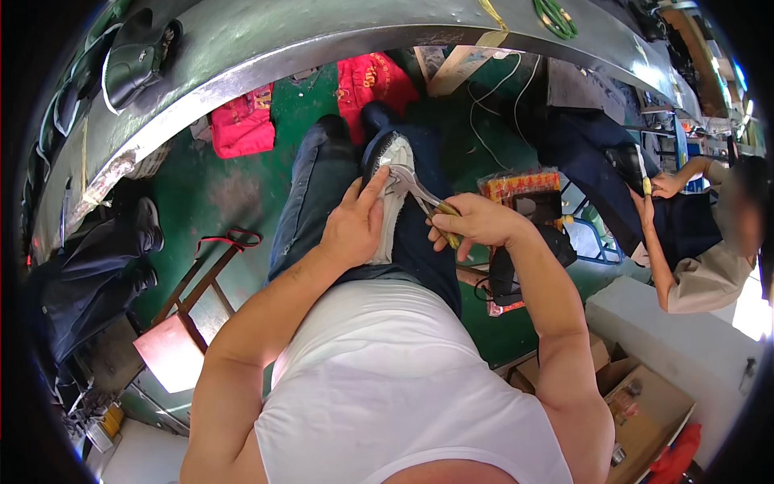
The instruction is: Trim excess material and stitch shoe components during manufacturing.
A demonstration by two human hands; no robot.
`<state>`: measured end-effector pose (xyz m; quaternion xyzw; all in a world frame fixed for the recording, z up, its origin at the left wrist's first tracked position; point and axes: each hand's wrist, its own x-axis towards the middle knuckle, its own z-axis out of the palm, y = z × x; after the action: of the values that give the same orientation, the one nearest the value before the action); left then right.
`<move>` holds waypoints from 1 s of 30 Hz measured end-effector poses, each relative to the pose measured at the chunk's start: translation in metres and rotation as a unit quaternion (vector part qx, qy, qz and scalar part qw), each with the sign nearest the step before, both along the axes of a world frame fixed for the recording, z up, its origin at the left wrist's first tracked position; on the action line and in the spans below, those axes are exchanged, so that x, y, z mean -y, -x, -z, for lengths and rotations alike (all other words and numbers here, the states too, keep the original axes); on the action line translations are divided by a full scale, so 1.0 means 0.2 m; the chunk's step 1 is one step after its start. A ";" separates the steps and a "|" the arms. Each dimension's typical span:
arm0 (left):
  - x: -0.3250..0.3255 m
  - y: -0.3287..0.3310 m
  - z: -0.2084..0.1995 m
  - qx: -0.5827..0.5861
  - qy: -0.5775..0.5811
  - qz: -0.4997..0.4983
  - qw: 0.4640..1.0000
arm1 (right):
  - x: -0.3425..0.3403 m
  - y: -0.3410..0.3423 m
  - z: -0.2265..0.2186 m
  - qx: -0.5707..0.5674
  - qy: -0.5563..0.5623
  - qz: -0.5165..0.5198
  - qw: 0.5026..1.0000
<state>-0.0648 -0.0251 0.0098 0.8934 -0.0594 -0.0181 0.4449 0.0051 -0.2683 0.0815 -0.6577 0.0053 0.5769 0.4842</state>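
Observation:
A shoe (389,226) lies sole-up across my lap, with a pale underside and a dark rim at its far end. My left hand (353,224) grips its left side, and the index finger presses near the jaws of a pair of pincers (427,196). The handles of that tool, partly yellowish, are in my right hand (480,219), whose fingers wrap round them. The metal jaws rest on the upper part of the shoe's underside, close to my left fingertips. What exactly lies between the jaws is too small to make out.
A dark bench (322,44) curves across the far side, with black boots (137,64) at its left. A wooden stool (173,355) stands left. On the right sits a co-worker (693,234) holding a black shoe (622,165). A cardboard box (657,411) is at lower right.

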 end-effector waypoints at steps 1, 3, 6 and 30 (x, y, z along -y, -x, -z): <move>0.00 0.00 0.01 0.001 0.001 -0.003 1.000 | 0.00 -0.03 -0.03 0.001 0.001 -0.003 1.000; 0.00 0.01 0.01 0.004 -0.003 0.000 1.000 | 0.02 -0.10 -0.07 0.094 0.099 -0.124 0.983; -0.01 0.00 0.02 -0.010 -0.004 0.009 1.000 | -0.02 -0.10 -0.05 0.147 0.069 -0.023 0.986; -0.01 0.02 0.02 -0.175 0.038 -0.023 0.984 | -0.18 0.06 0.05 0.364 0.081 -0.029 0.927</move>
<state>-0.0688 -0.0240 0.0052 0.8602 0.0395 -0.1615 0.4821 -0.0076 -0.2332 0.0719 -0.8593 -0.1443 0.3091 0.3812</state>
